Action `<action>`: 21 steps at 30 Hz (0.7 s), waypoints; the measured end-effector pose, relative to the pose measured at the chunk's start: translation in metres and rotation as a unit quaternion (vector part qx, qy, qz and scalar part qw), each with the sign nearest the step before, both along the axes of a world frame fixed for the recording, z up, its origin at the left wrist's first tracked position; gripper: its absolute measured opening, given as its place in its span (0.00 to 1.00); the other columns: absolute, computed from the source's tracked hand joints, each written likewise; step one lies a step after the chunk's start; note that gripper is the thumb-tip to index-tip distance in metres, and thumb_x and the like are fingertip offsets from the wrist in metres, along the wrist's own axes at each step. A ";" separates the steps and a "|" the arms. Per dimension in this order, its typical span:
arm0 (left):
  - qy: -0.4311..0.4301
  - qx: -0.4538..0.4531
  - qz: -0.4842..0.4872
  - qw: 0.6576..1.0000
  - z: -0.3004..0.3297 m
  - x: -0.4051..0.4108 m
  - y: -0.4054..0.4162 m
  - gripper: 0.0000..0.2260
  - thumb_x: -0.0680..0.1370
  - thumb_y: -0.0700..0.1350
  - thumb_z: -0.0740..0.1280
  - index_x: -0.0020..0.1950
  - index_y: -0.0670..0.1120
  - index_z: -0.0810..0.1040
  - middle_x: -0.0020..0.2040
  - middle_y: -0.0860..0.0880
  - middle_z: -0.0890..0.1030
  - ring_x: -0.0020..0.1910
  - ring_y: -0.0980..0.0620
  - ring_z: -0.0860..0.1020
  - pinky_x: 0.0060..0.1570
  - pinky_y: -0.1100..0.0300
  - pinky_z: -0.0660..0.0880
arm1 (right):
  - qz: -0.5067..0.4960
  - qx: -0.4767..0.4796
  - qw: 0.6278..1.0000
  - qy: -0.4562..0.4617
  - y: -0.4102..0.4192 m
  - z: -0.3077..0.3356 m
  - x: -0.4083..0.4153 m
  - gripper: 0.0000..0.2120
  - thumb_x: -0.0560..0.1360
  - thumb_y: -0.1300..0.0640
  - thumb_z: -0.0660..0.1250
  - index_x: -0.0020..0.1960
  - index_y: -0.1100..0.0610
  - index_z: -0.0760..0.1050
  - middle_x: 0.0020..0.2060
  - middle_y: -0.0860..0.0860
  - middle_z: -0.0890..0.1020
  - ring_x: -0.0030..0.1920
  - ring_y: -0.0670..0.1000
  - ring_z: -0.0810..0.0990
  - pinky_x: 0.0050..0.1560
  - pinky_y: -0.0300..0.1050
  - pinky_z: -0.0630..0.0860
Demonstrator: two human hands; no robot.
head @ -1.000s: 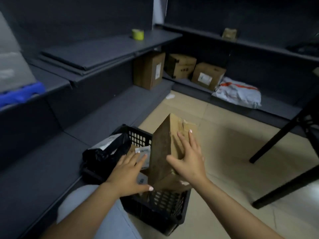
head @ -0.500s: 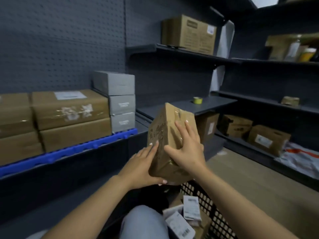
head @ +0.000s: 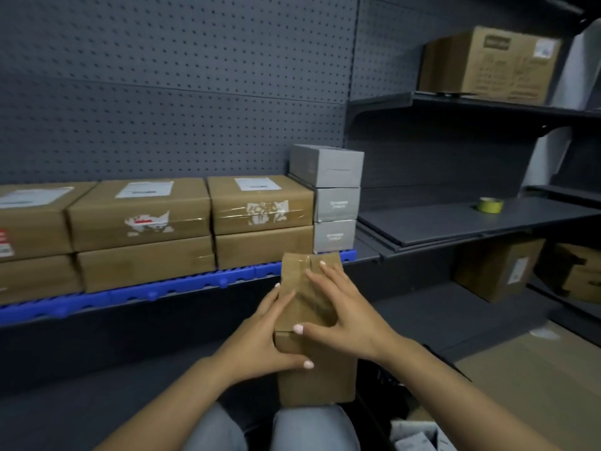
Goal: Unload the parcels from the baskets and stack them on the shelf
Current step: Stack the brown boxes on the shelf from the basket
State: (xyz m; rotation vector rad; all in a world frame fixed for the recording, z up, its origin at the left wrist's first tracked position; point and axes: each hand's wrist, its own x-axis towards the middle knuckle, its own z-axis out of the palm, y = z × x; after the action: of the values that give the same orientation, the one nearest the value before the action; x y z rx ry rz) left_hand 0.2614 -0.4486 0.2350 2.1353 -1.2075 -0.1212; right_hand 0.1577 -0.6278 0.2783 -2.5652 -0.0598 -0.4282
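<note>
A brown taped cardboard parcel (head: 314, 382) stands upright over my lap, between my two hands. My left hand (head: 260, 340) grips its left side, with the thumb wrapped across the front. My right hand (head: 344, 317) lies on the upper face with its fingers spread and straight. Just beyond is the shelf with a blue mat (head: 162, 288). It carries brown boxes (head: 260, 222) stacked two high and three grey boxes (head: 331, 203) in a column. At the bottom right is a dark edge of the black basket (head: 387, 379), with grey parcels (head: 419, 437) in it.
A dark bare shelf (head: 455, 222) to the right holds a yellow-green tape roll (head: 490, 205). A large carton (head: 487, 63) sits on the upper shelf, and more cartons (head: 500, 268) stand on the low shelf. The pegboard wall is behind and the tan floor (head: 520, 385) lies at the right.
The parcel has come up out of the basket in both hands. My view has swung up and left from the basket to the blue-matted shelf, which is closer now.
</note>
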 end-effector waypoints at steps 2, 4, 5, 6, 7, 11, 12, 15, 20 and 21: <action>0.005 0.052 0.010 0.999 -0.009 0.004 0.015 0.54 0.60 0.70 0.74 0.77 0.61 0.46 0.76 0.64 0.36 0.75 0.57 0.55 0.68 0.61 0.63 | 0.023 0.001 1.000 0.012 0.010 -0.015 0.009 0.42 0.70 0.33 0.67 0.77 0.42 0.52 0.77 0.40 0.46 0.76 0.42 0.37 0.76 0.52 0.51; 0.001 0.088 0.009 0.996 -0.015 0.007 0.027 0.53 0.61 0.69 0.73 0.77 0.59 0.47 0.77 0.62 0.39 0.74 0.57 0.58 0.68 0.62 0.65 | 0.042 -0.011 0.999 0.015 0.020 -0.027 0.016 0.41 0.70 0.33 0.66 0.77 0.43 0.53 0.77 0.41 0.48 0.76 0.42 0.37 0.76 0.53 0.52; 0.001 0.094 0.012 0.996 -0.018 0.008 0.031 0.52 0.62 0.68 0.74 0.78 0.59 0.48 0.78 0.59 0.43 0.74 0.57 0.58 0.68 0.63 0.64 | 0.048 -0.024 0.998 0.014 0.025 -0.032 0.018 0.41 0.70 0.33 0.66 0.77 0.43 0.53 0.77 0.41 0.48 0.76 0.42 0.37 0.76 0.53 0.51; 0.003 0.096 0.016 0.995 -0.020 0.010 0.035 0.52 0.63 0.67 0.74 0.78 0.58 0.48 0.78 0.58 0.47 0.74 0.58 0.59 0.69 0.64 0.63 | 0.053 -0.033 0.998 0.015 0.028 -0.037 0.021 0.41 0.70 0.32 0.65 0.77 0.43 0.52 0.77 0.41 0.48 0.75 0.41 0.37 0.76 0.52 0.51; 0.006 0.097 0.018 0.995 -0.021 0.012 0.039 0.52 0.63 0.67 0.74 0.78 0.57 0.48 0.78 0.57 0.51 0.74 0.58 0.59 0.69 0.65 0.62 | 0.056 -0.032 0.998 0.015 0.031 -0.040 0.021 0.41 0.70 0.32 0.65 0.77 0.41 0.51 0.77 0.41 0.47 0.75 0.40 0.37 0.76 0.51 0.51; -0.016 0.123 0.022 0.992 -0.024 0.019 0.048 0.51 0.63 0.69 0.72 0.77 0.60 0.46 0.77 0.58 0.54 0.73 0.58 0.60 0.68 0.64 0.62 | 0.041 0.007 0.999 -0.015 0.027 -0.053 0.013 0.42 0.70 0.32 0.66 0.76 0.37 0.46 0.77 0.39 0.46 0.75 0.38 0.38 0.75 0.44 0.50; -0.027 0.129 0.025 0.991 -0.024 0.020 0.049 0.51 0.63 0.70 0.71 0.77 0.60 0.45 0.77 0.57 0.56 0.72 0.58 0.60 0.69 0.63 0.61 | 0.028 0.014 0.999 -0.020 0.022 -0.056 0.009 0.43 0.69 0.32 0.67 0.76 0.37 0.46 0.77 0.38 0.46 0.75 0.37 0.38 0.74 0.42 0.48; -0.039 0.141 0.022 0.989 -0.022 0.020 0.049 0.51 0.64 0.68 0.72 0.77 0.61 0.43 0.75 0.56 0.60 0.70 0.58 0.62 0.70 0.59 0.60 | -0.017 0.019 1.000 0.013 0.006 -0.069 -0.005 0.47 0.67 0.32 0.68 0.75 0.37 0.44 0.73 0.33 0.42 0.75 0.40 0.36 0.73 0.41 0.46; 0.013 0.150 0.013 0.988 -0.018 0.021 0.047 0.51 0.65 0.65 0.74 0.76 0.65 0.42 0.75 0.55 0.59 0.69 0.55 0.65 0.66 0.58 0.67 | -0.049 0.045 0.989 0.136 -0.001 -0.110 -0.017 0.52 0.65 0.33 0.71 0.75 0.36 0.40 0.78 0.45 0.44 0.77 0.50 0.39 0.76 0.51 0.50; 0.012 0.150 0.013 0.988 -0.019 0.020 0.046 0.50 0.65 0.64 0.75 0.76 0.65 0.43 0.75 0.55 0.58 0.69 0.55 0.65 0.66 0.58 0.67 | -0.053 0.071 0.986 0.138 0.001 -0.116 -0.018 0.52 0.64 0.33 0.72 0.75 0.36 0.41 0.78 0.46 0.44 0.77 0.49 0.40 0.75 0.51 0.52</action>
State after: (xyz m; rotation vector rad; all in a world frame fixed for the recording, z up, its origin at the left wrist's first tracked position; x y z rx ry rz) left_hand 0.2813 -0.4024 0.2165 2.4002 -1.2083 -0.3350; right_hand 0.1396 -0.6265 0.1618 -2.4682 0.2018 -0.1082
